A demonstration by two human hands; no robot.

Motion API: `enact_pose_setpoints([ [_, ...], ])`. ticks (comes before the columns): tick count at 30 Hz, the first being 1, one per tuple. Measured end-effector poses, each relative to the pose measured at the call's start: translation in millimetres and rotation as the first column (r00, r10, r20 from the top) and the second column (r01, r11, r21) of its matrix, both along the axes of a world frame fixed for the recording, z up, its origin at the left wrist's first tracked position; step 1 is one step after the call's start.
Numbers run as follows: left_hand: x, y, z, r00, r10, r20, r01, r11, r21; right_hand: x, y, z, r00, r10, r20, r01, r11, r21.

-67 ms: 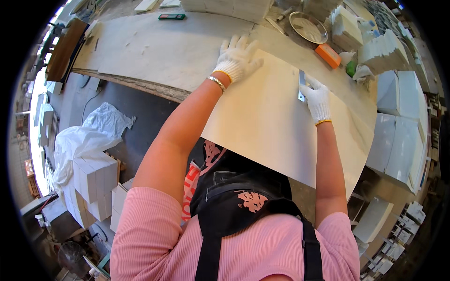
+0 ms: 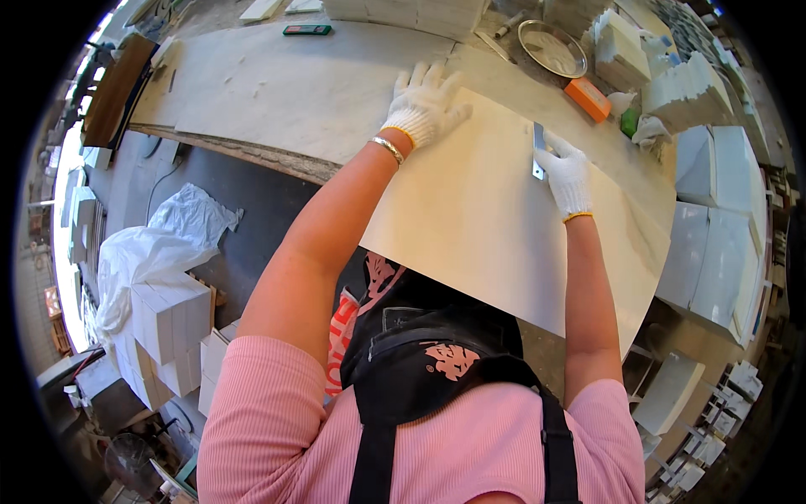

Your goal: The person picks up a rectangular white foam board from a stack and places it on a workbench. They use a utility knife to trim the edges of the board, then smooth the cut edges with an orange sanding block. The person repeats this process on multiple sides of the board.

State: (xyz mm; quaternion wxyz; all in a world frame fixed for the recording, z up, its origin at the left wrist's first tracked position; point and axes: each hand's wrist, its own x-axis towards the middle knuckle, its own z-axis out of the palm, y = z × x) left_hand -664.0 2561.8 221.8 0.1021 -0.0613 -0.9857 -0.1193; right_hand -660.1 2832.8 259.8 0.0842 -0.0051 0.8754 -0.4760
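A large smooth cream-coloured slab (image 2: 470, 210) lies at an angle on the worktable, its near edge jutting out toward my apron. My left hand (image 2: 426, 105), in a white knit glove, rests with fingers spread at the slab's far left corner. In a matching glove, my right hand (image 2: 569, 178) grips a flat metal scraper blade (image 2: 538, 151) against the slab's right part. The blade is a narrow grey strip with small holes near its lower end. My right fingers are partly hidden behind the glove's back.
A stone-like tabletop (image 2: 277, 92) extends left, bearing a dark green utility knife (image 2: 307, 30). Toward the far right are a round metal dish of powder (image 2: 552, 48), an orange box (image 2: 587, 100) and stacked white blocks (image 2: 688, 92). Plastic-draped boxes (image 2: 172, 315) stand lower left.
The scraper blade and my right hand have shifted very slightly away from me and to the left. My left hand has stayed in place.
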Motion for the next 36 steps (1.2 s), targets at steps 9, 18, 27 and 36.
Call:
enact_pose_setpoints([
  [9, 2.0, -1.8, 4.9, 1.000, -0.020, 0.011, 0.019, 0.998, 0.059, -2.6, -7.7, -8.1, 1.000, -0.025, 0.003, 0.026, 0.994, -0.107],
  [18, 2.2, 0.2, 1.1, 1.000, 0.015, 0.018, -0.016, 0.999, 0.029, -7.4, -18.4, -2.9, 0.999, 0.002, -0.054, 0.002, 0.998, 0.059],
  [27, -0.8, -2.4, -3.9, 0.998, -0.009, -0.066, 0.013, 0.998, 0.062, -15.4, -41.7, -2.1, 0.998, -0.029, -0.055, 0.031, 0.999, 0.043],
  [36, 0.1, -2.3, -10.3, 0.995, 0.001, -0.098, -0.001, 1.000, 0.004, -10.7, -20.5, -15.4, 0.999, -0.035, 0.003, 0.036, 0.999, -0.036],
])
